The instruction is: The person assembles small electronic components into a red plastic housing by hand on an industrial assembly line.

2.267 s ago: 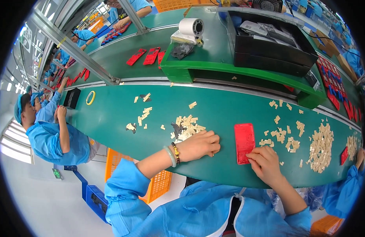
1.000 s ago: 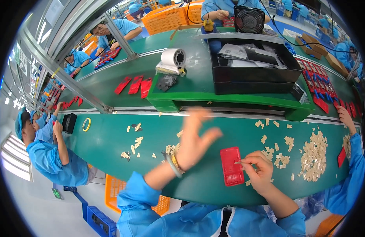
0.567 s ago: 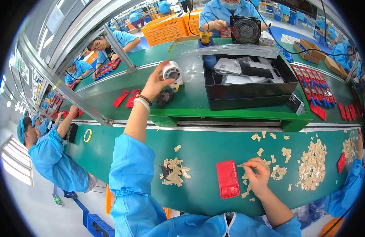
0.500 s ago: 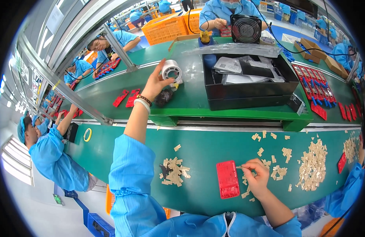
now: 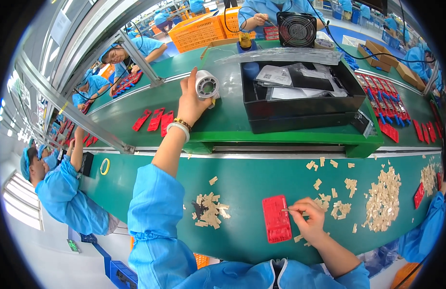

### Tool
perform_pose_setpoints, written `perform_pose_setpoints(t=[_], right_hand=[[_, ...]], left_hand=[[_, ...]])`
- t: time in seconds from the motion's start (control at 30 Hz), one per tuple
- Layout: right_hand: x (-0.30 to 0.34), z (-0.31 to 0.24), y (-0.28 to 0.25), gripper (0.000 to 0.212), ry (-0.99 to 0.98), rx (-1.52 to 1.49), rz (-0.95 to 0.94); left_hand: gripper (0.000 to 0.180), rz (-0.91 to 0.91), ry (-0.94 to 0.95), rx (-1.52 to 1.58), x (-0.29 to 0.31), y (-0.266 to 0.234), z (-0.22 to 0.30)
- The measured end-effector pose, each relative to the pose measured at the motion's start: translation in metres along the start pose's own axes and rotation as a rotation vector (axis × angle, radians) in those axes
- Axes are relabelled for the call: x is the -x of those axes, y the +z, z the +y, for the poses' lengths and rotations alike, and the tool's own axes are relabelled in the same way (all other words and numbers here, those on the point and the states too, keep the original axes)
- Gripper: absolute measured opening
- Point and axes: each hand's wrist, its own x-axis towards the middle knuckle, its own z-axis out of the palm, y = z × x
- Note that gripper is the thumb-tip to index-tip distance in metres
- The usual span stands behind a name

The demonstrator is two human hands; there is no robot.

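My left hand (image 5: 193, 98) is stretched far forward, its fingers and thumb closed round the left side of a white roll with a spoked hub (image 5: 207, 85). The roll sits upright on the raised green shelf. My right hand (image 5: 308, 217) pinches a small thin strip (image 5: 284, 210) between thumb and forefinger, its tip over the upper right part of a red plastic casing (image 5: 275, 226). That casing lies flat on the green table. Left of it is a pile of small beige pieces (image 5: 212, 212) with some black ones; other beige pieces (image 5: 340, 209) lie scattered beyond my right hand.
A black bin (image 5: 300, 115) holding plastic bags stands on the shelf (image 5: 228, 132). Red casings (image 5: 155, 119) lie left of my forearm. A large beige heap (image 5: 383, 200) is at right, a yellow ring (image 5: 105, 166) at left. A metal post (image 5: 95, 123) slants across. Co-workers sit around.
My left hand has moved right and closed round the white roll, covering the dark clump beside it. My right hand has brought the thin strip left, over the red casing.
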Motion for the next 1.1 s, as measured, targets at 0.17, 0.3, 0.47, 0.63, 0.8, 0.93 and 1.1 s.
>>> perform_pose_setpoints(t=[0.17, 0.3, 0.47, 0.63, 0.8, 0.93, 1.1], right_hand=[[0.002, -0.001, 0.001, 0.013, 0.032, -0.011, -0.037], [0.002, -0.008, 0.002, 0.015, -0.047, 0.029, -0.054], [0.004, -0.004, 0.004, 0.014, -0.042, 0.019, -0.053], [0.003, -0.001, 0.0, 0.013, -0.008, -0.02, -0.009], [0.002, 0.0, 0.002, 0.012, -0.006, -0.024, -0.013], [0.0, -0.001, 0.0, 0.012, 0.015, -0.03, -0.018], [0.002, -0.001, 0.0, 0.011, 0.007, -0.027, -0.018]], left_hand=[[0.095, 0.062, 0.311, -0.478, -0.003, -0.012, 0.019], [0.093, 0.061, 0.266, -0.01, -0.008, -0.008, 0.004], [0.068, 0.251, -0.364, 1.057, -0.007, -0.001, -0.019], [0.045, 0.358, -0.561, 0.96, 0.003, 0.006, -0.017], [0.045, 0.327, -0.829, 1.44, 0.003, -0.006, -0.036], [0.049, 0.441, -0.947, 1.71, 0.004, -0.007, -0.034], [0.039, 0.485, -0.654, 1.308, 0.009, 0.004, -0.036]])
